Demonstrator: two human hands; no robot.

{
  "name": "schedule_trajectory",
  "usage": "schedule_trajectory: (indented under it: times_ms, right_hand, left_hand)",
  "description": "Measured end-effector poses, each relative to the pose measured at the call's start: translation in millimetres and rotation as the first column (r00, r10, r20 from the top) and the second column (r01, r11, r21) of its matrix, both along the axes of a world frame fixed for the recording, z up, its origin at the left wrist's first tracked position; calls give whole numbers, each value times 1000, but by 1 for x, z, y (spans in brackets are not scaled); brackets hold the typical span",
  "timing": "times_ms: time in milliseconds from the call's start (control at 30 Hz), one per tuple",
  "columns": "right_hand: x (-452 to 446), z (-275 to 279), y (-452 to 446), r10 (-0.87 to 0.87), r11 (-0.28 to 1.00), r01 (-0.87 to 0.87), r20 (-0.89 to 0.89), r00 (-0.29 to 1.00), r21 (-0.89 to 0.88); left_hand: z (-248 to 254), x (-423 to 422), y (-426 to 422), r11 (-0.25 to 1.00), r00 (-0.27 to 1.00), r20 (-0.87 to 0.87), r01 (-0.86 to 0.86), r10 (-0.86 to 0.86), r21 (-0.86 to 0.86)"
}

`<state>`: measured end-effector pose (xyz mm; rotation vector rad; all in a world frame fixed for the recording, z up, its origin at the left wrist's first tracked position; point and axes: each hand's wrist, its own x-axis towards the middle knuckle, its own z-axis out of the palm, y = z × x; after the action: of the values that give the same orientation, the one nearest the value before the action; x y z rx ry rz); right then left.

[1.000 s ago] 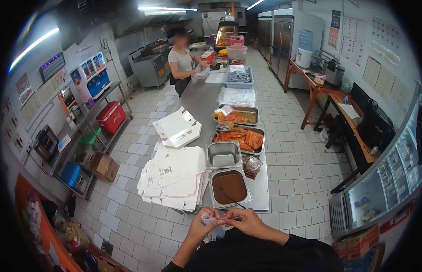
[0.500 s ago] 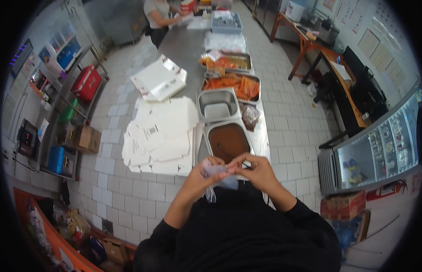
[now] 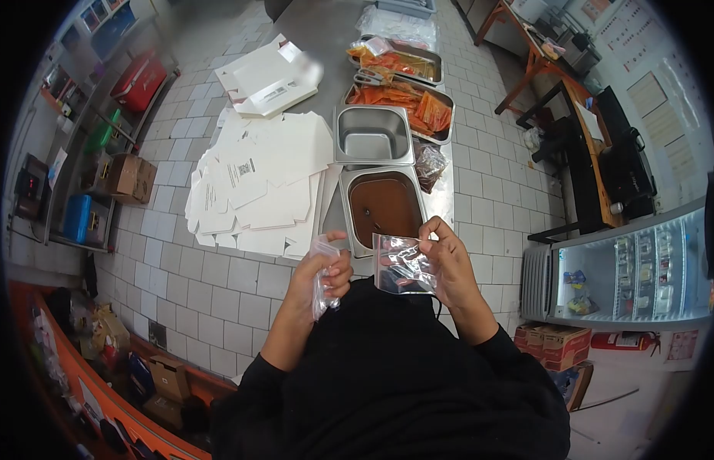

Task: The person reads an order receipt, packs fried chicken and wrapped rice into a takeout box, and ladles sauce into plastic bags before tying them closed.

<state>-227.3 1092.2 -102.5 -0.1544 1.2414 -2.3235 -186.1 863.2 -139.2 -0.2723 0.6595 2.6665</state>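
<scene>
Curled up snug, the grip of the left hand (image 3: 325, 277) is closed on some scrunched-up clear plastic (image 3: 319, 295). With the thumb and finger pinched together, the right hand (image 3: 449, 264) holds a flat, see-through little bag (image 3: 404, 267) by its top corner. The hands are apart, and the little bag is in front of the near edge of a metal pan of brown sauce (image 3: 383, 201).

That pan sits on the shiny metal counter (image 3: 332, 37). Just past it is a deep metal pan (image 3: 372, 136) with its shiny bottom showing. Beside the two pans lies a plastic bag of dark brown stuff (image 3: 431, 164). Farther back are two trays of orange food (image 3: 427, 112), with gray scissors (image 3: 368, 77) by them. Flat white boxes (image 3: 257, 180) lie in a messy pile on the left, and a folded-up white box (image 3: 276, 86) sits behind them.
</scene>
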Motion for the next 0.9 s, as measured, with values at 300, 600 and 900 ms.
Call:
schedule_trajectory:
  times_ms: [300,600,900]
  right_hand:
    - [-11,11,3,0,942,42,-126,992,332]
    - [5,22,-23,142,753,211,-468,872,623]
    - [-1,11,-31,54,872,25,-148,988,488]
  left_hand:
    - [31,-8,17,788,945,-17,263,-328,-556]
    - [33,-13,30,432,964,-220,-135,-152,-892]
    - [31,-8,22,419,962,-262,-208,-75,-884]
